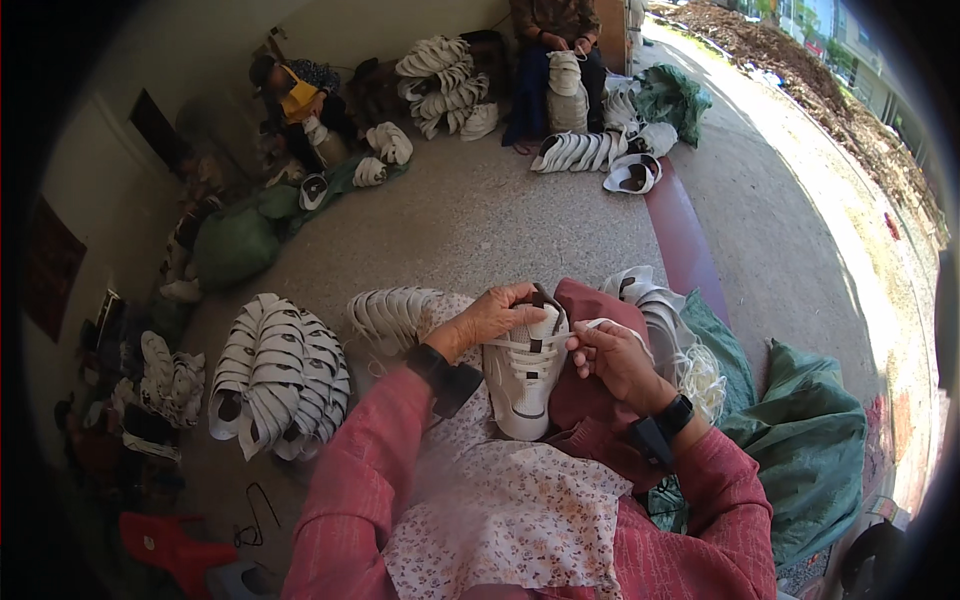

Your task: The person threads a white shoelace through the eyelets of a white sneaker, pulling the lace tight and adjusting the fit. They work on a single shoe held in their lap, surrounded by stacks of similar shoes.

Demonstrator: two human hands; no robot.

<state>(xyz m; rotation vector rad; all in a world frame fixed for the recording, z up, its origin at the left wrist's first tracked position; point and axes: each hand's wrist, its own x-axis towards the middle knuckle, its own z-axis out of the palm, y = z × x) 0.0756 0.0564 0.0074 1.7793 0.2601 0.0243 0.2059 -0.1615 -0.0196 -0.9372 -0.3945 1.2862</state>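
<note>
A white shoe upper (524, 385) with dark trim stands on my lap, its toe towards me, with white laces threaded across its front. My left hand (497, 317) grips the upper at its collar and tongue, the thumb lying over the front. On the other side, my right hand (612, 358) pinches a white shoelace (596, 325) beside the upper's upper eyelets. A floral apron (510, 520) covers my lap.
Stacked white shoe uppers (280, 375) stand on the floor at left, with another row (392, 312) nearer. A bundle of white laces (700, 375) and green sacks (800, 440) lie at right. Two people (557, 30) (300, 95) sit farther back among more uppers.
</note>
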